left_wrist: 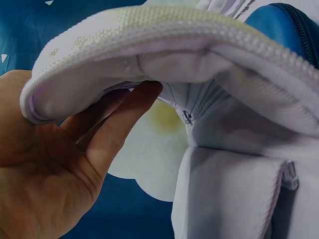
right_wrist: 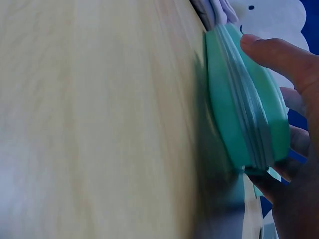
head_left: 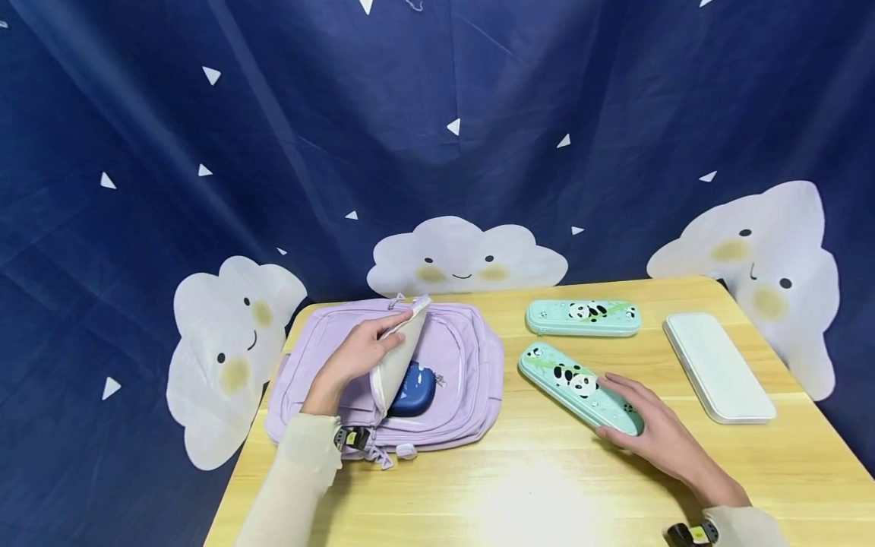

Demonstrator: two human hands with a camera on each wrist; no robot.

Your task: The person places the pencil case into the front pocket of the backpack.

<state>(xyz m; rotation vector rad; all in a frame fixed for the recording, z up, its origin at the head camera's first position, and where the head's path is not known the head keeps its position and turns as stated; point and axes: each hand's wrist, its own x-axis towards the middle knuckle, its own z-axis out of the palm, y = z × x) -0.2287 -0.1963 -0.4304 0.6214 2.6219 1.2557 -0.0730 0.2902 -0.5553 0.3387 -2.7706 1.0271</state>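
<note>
A lilac backpack (head_left: 481,357) lies on the table at the left, the flap (head_left: 402,355) of its front pocket raised. My left hand (head_left: 357,353) pinches this flap by its zipped edge, fingers on one face and thumb on the other. Partly hidden behind the flap, a small dark blue zipped case (head_left: 418,391) shows in the pocket. At the right, my right hand (head_left: 663,437) grips the near end of a mint green pencil case (head_left: 547,366) with pandas on its lid. In the right wrist view the thumb lies along one edge of the pencil case (right_wrist: 249,109), fingers at the other.
A second mint panda pencil case (head_left: 547,325) lies at the back of the wooden table (head_left: 437,494). Farther right is a white oblong case (head_left: 721,368). A dark blue curtain (head_left: 506,99) with clouds hangs right behind the table.
</note>
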